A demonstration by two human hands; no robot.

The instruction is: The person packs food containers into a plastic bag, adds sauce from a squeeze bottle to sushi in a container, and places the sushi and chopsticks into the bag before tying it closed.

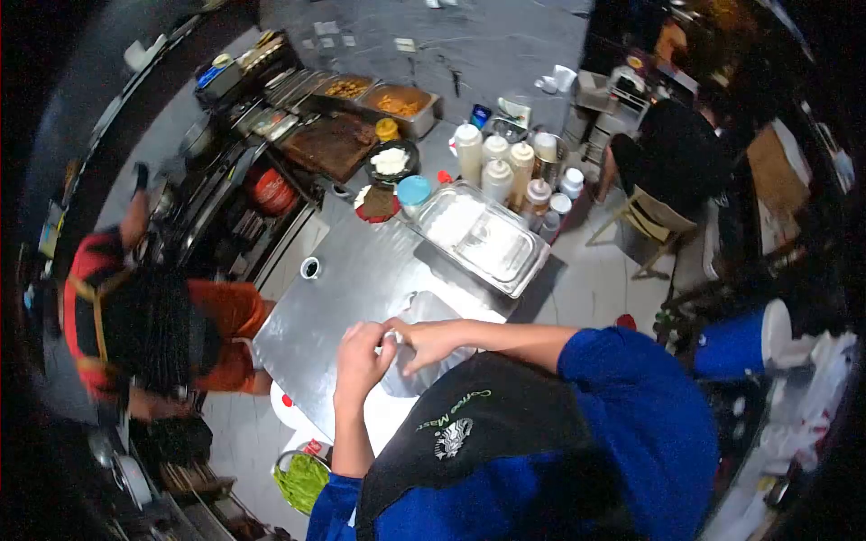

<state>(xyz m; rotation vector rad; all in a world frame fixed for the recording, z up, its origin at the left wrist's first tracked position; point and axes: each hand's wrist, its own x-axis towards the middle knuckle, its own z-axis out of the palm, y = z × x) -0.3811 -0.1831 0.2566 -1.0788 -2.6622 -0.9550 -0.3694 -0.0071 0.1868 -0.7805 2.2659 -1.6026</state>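
In front of my apron, over the near edge of the steel table (347, 270), a translucent whitish plastic bag (411, 382) is in my two hands. My left hand (363, 353) has its fingers closed on the bag's gathered top. Coming in from the right, my right hand (428, 343) grips the same bunched plastic, its fingers curled against the left ones. What the bag contains, if anything, cannot be made out. Beyond my hands sits a shiny steel pan with a lid (483, 236). A small cup with dark contents (310, 268) stands on the table's left side.
Squeeze bottles (498, 178) crowd behind the pan. A blue-lidded tub (414, 191), a bowl of white food (391, 162) and a cutting board (329, 144) are farther back. A co-worker (144, 316) stands at the left; another person (677, 153) sits far right. Green leaves fill a basket (302, 482).
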